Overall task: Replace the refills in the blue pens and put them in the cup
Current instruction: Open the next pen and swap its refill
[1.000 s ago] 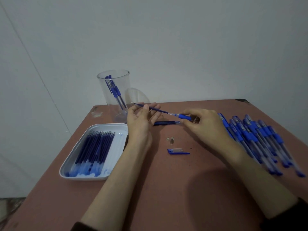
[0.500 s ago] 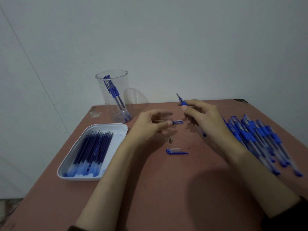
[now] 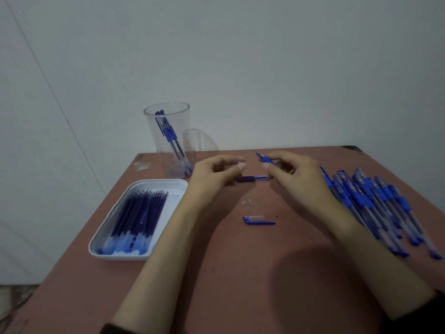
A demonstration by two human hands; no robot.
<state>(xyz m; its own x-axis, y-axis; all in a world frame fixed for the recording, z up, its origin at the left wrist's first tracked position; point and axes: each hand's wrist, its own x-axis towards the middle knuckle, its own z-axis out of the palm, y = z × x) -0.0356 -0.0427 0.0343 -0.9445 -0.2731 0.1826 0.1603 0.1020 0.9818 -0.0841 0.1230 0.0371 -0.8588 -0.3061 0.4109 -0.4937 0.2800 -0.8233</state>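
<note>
My right hand (image 3: 298, 179) pinches a blue pen's grip section (image 3: 265, 160), its tip pointing up and left above the table. My left hand (image 3: 214, 177) hovers just left of it with loosely curled fingers, and nothing shows between them. Under both hands a blue pen piece (image 3: 252, 178) lies on the brown table (image 3: 240, 273). The clear cup (image 3: 168, 141) stands at the back left with a few blue pens inside. A white tray (image 3: 115, 208) of blue refills (image 3: 139, 213) sits to my left. Several blue pens (image 3: 375, 206) are piled at the right.
A blue pen cap (image 3: 257, 220) lies on the table in front of my hands, with small clear bits (image 3: 248, 202) just behind it. A second clear object (image 3: 199, 141) leans behind the cup. The wall runs close behind the table's far edge.
My left hand let go of the refill end it held a second ago and now hovers. My right hand turned the grip section so its tip points up and left.
</note>
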